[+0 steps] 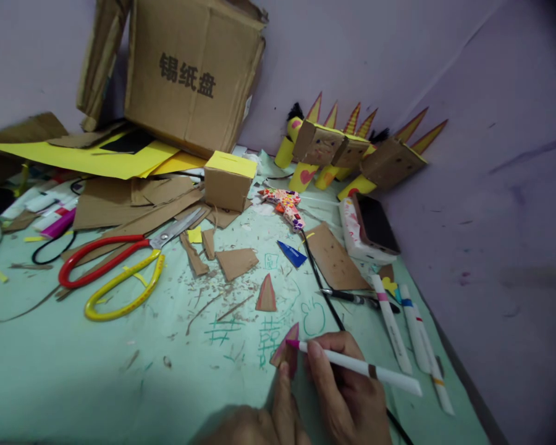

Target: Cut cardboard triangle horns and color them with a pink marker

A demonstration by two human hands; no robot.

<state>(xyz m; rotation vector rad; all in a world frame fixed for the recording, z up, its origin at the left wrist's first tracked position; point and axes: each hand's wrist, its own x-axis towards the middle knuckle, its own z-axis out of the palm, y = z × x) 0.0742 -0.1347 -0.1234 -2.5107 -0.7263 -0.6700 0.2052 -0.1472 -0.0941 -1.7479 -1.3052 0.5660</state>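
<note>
- White marker pen with a pink tip (pixel 359 366) sits in your right hand (pixel 347 389); that grip is closed around the barrel, thumb and fingers wrapped over it, low in the view near the front edge of the pale green tabletop (pixel 74 371).
- Its pink tip touches a small pointed cardboard triangle (pixel 285 353), partly coloured pink.
- Your left hand (pixel 259 420) is at the bottom edge, one finger stretched out and pressing the lower side of that triangle; its grip is on nothing, it only pins the piece flat.
- Just beyond the triangle, green scribbled writing (pixel 269 330) covers the tabletop, and a second brown cardboard triangle (pixel 265 294) lies apart from the first.
- To your right lie more white marker pens (pixel 414 334), side by side, with a black pen (pixel 359 299) near them and a black cable (pixel 322 284) running past your right hand.
- Farther right, a dark phone rests on a white patterned box (pixel 368 232).
- To the left, large scissors with red and yellow handles (pixel 120 269) lie open among brown cardboard scraps (pixel 236 261).
- Behind them stands a small cardboard box with a yellow top (pixel 229 179), and a large brown carton printed with black characters (pixel 189 74) leans at the wall.
- Against the right wall stand cardboard-and-yellow-tube figures with pointed spikes (pixel 347 151).
</note>
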